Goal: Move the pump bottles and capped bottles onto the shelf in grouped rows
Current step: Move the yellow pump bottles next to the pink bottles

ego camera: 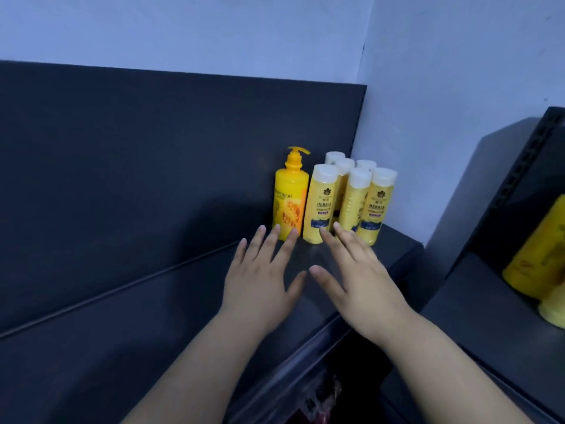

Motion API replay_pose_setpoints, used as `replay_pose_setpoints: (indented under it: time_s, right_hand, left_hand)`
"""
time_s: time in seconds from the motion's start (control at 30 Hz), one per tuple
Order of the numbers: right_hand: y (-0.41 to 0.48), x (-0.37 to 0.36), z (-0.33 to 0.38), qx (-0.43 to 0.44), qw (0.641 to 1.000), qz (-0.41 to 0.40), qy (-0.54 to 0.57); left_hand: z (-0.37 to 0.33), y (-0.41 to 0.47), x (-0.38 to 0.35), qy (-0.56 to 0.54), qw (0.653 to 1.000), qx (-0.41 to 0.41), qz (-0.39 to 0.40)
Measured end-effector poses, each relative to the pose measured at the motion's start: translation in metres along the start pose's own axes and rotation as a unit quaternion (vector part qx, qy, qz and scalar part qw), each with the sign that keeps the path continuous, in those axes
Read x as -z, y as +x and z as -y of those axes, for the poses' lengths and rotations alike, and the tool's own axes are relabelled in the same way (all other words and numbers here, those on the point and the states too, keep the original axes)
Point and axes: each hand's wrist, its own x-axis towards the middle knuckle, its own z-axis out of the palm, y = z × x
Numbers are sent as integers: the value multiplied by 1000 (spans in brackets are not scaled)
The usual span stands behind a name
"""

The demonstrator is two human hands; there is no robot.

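Observation:
One orange-yellow pump bottle (290, 195) stands upright on the dark shelf (153, 316), near its back right corner. Right beside it stand several yellow capped bottles (321, 206) with white caps, packed in rows into the corner. My left hand (263, 280) is stretched flat with fingers spread, its fingertips just in front of the pump bottle's base. My right hand (360, 276) is also flat and spread, fingertips at the base of the front capped bottles. Neither hand holds anything.
A dark back panel (153, 148) rises behind the shelf, with a pale wall above and to the right. A second dark shelf unit (489, 301) at the right carries more yellow bottles (538, 264) at the frame edge. Dim items lie on a lower level.

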Motion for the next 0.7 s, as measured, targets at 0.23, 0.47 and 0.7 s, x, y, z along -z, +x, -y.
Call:
replay_pose_setpoints:
  time_s: [0.23,0.47,0.7]
  right_hand:
    - [59,-30,-2,14,999,40,22]
    - [122,-19,-14,37,999,14,11]
    - [184,-11,-38,57,998,-7,-18]
  left_hand:
    - [39,54,-21,13,999,-4,36]
    - [51,105,-34,39,999,-17,16]
    - [47,173,-45,46,999,0,22]
